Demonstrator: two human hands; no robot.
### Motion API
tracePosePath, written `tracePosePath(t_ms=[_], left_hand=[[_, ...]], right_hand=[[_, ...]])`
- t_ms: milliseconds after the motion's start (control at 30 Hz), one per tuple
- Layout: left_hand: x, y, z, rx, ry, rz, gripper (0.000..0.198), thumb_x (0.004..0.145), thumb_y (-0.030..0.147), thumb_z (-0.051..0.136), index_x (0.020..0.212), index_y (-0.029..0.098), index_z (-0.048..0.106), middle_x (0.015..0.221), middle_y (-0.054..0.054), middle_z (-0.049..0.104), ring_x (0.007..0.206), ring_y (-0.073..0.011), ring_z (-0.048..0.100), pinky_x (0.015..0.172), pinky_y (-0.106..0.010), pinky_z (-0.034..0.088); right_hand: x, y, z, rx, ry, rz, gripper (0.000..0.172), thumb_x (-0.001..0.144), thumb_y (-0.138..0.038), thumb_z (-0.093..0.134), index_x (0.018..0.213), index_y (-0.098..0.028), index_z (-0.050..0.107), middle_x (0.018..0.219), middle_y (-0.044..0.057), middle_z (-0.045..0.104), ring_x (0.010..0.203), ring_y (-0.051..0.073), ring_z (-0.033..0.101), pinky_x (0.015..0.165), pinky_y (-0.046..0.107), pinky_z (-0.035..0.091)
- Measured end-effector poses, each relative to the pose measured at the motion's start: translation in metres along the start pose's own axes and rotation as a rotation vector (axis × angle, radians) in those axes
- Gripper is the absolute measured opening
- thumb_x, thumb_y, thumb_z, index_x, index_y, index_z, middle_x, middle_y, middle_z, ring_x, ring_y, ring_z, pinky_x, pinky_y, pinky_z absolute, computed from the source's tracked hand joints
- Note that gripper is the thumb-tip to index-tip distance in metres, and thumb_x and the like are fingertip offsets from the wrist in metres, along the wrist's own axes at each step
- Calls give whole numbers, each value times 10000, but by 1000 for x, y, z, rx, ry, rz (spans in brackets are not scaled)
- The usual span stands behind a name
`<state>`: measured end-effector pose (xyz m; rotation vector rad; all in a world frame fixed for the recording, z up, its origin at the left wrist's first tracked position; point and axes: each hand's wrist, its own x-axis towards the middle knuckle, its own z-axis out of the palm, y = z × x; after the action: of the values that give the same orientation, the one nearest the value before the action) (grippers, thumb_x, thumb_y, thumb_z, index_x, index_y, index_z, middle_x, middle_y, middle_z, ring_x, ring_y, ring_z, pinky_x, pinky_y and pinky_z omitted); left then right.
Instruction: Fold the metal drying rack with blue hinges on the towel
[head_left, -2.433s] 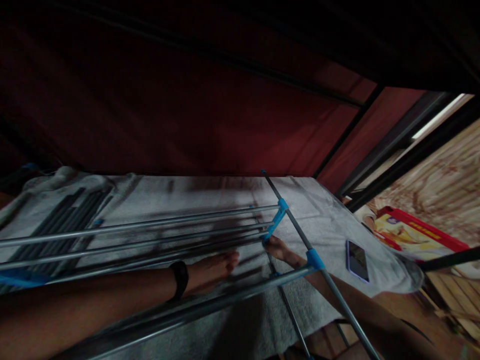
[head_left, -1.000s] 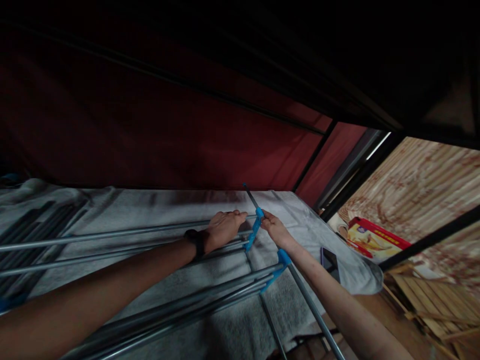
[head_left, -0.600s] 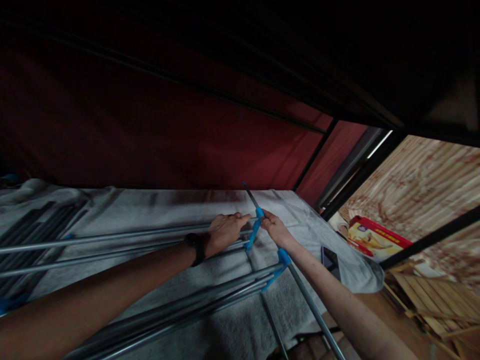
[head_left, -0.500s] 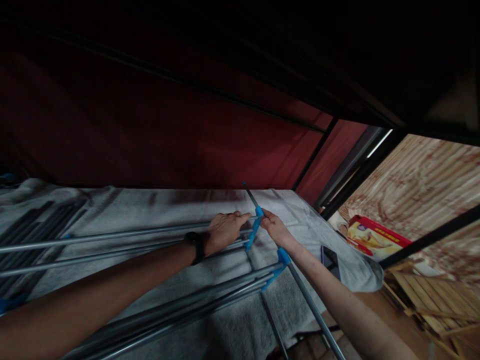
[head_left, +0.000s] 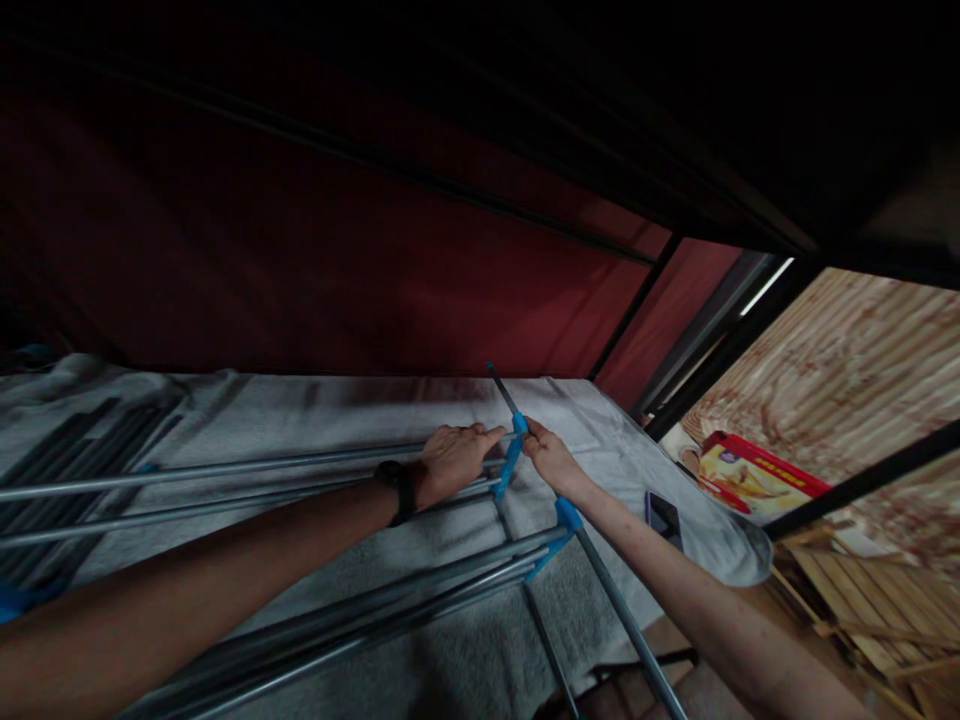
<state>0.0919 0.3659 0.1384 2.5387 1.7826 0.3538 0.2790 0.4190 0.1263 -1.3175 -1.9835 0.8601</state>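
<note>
A metal rack of grey rods (head_left: pixel 247 465) with blue plastic joints lies across a grey towel (head_left: pixel 352 405). My left hand (head_left: pixel 450 462), a black band on its wrist, is closed around the far rod just left of a blue connector (head_left: pixel 514 450). My right hand (head_left: pixel 547 458) grips the side rod at that same connector from the right. A second blue joint (head_left: pixel 564 520) sits nearer me on the side rod.
A dark phone (head_left: pixel 664 518) lies on the towel's right part. A red and yellow box (head_left: pixel 757 480) sits beyond the edge on the right, near wooden slats (head_left: pixel 892 590). A dark red fabric wall (head_left: pixel 337 280) with black bars stands behind. More dark rods (head_left: pixel 75 460) rest at left.
Since 2.4 s ago both hands moved up from under the rods to the far blue connector and closed on it. Over the last second they have barely shifted.
</note>
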Motion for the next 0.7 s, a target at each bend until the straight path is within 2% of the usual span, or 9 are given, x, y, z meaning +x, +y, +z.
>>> tracePosePath(t_ms=[133, 267, 367, 433, 500, 567, 633, 667, 700], left_hand=[[1, -3, 4, 22, 38, 35, 518, 895, 99, 380, 1355, 287, 527, 1059, -94, 697, 900, -281, 703, 771, -396, 521], [-1, 1, 5, 23, 66, 50, 436, 909, 165, 393, 1302, 252, 562, 1042, -114, 698, 882, -302, 700, 731, -412, 528], [-1, 7, 2, -15, 20, 47, 384, 925, 196, 400, 1262, 224, 584, 1076, -123, 691, 930, -287, 688, 746, -396, 528], [-1, 8, -6, -22, -6, 47, 351, 953, 257, 407, 1246, 202, 593, 1123, -126, 673, 1004, -273, 663, 823, -391, 518], [-5, 5, -22, 0, -11, 41, 366, 964, 354, 442, 1236, 170, 603, 1204, -141, 641, 1103, -290, 616, 921, -422, 488], [-15, -5, -49, 50, -20, 44, 404, 957, 402, 478, 1233, 140, 611, 1284, -157, 605, 1177, -316, 569, 985, -456, 449], [-33, -28, -83, 100, -37, 38, 404, 964, 376, 485, 1261, 127, 600, 1337, -160, 580, 1204, -309, 550, 1012, -445, 427], [-45, -45, -101, 104, -50, -18, 404, 972, 357, 480, 1276, 116, 591, 1361, -170, 567, 1203, -289, 554, 1008, -410, 429], [-59, -66, -118, 109, -10, -97, 396, 983, 336, 468, 1283, 106, 585, 1375, -173, 560, 1202, -261, 553, 1016, -378, 419]], right_hand=[[1, -3, -1, -44, 10, 29, 471, 870, -298, 439, 1296, -185, 605, 956, 43, 716, 887, 197, 626, 877, 307, 481], [-1, 1, -2, -20, 12, 23, 481, 835, -316, 461, 1265, -186, 634, 960, 51, 725, 945, 238, 651, 964, 391, 472], [1, 12, -3, 18, 11, -37, 482, 832, -373, 490, 1258, -204, 638, 990, 59, 734, 1021, 265, 657, 982, 437, 487], [4, 19, -4, 10, -17, -74, 499, 832, -407, 497, 1270, -207, 629, 1001, 64, 736, 1031, 270, 665, 964, 449, 513], [8, 24, -5, -6, -33, -89, 512, 834, -427, 495, 1273, -199, 627, 995, 70, 738, 1023, 276, 674, 950, 454, 532], [9, 26, -6, -10, -28, -93, 512, 832, -437, 496, 1260, -194, 637, 990, 75, 739, 1019, 286, 678, 943, 456, 543], [8, 26, -7, -6, -12, -88, 503, 826, -441, 503, 1234, -188, 651, 987, 82, 739, 1016, 297, 678, 935, 458, 550], [8, 26, -7, -4, -6, -86, 500, 825, -443, 505, 1223, -181, 655, 982, 85, 739, 1011, 299, 678, 930, 459, 552], [8, 27, -6, -3, -5, -85, 499, 826, -446, 503, 1213, -172, 657, 974, 87, 738, 1002, 298, 678, 926, 460, 554]])
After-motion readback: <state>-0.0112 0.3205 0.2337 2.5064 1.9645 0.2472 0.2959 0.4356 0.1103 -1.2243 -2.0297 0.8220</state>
